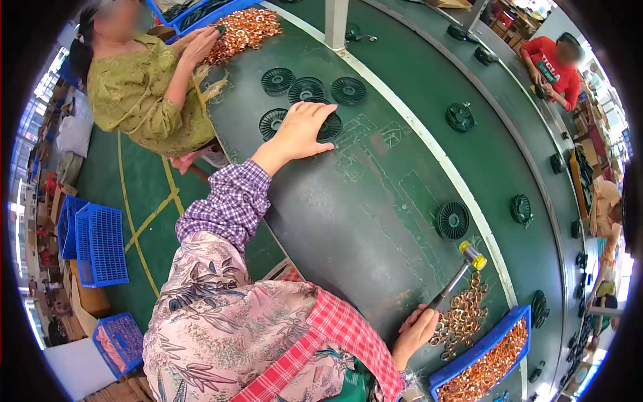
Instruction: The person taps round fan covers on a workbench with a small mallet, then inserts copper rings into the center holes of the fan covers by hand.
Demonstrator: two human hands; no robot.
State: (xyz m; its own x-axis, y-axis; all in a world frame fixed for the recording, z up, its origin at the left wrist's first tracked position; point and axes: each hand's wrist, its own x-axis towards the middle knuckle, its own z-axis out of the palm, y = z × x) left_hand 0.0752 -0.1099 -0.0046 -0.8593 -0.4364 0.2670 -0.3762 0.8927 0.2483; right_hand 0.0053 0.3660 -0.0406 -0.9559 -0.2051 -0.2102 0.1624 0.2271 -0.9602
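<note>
Worn dark bench (321,208). Left hand (299,134) spread over a black spoked disc (331,126), far left; whether gripping, can't tell. Right hand (415,333), near right, closed round a hammer (473,256). Best: pinch rim, keep hammer off loose rings (462,313).

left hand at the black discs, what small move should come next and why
Probably draw the black disc under the left hand toward the hammer: the hand's spread grip spans that disc, though how firmly is unclear, while the right hand is occupied holding the hammer beside loose copper rings.
</note>
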